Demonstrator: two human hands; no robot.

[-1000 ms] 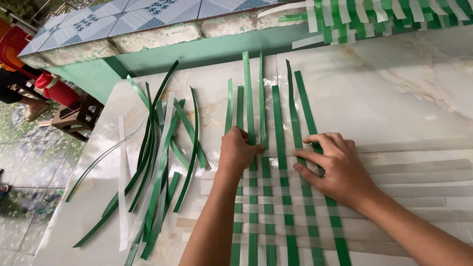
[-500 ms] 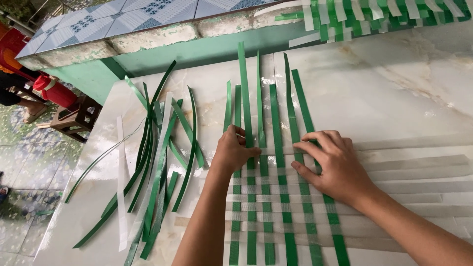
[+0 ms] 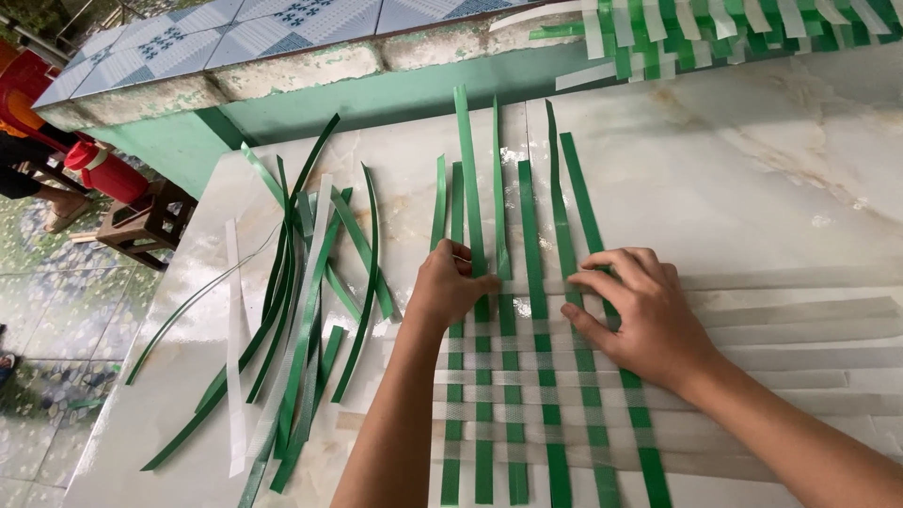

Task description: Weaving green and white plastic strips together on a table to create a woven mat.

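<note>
On marble slab (image 3: 752, 169), left hand (image 3: 450, 287) pinches a green strip (image 3: 467, 179) at weave's top edge w/ fingers closed, right hand (image 3: 640, 315) spread flat, pinning woven mat (image 3: 527, 395) vs. shifting.

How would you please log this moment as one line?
left hand: pinching green strip | right hand: flat on woven mat | loose strips: left, on marble table

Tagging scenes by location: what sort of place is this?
Probably an outdoor or porch craft spot at a home: a marble slab as workbench, a tiled ledge, a paved yard and loose green strips.
</note>
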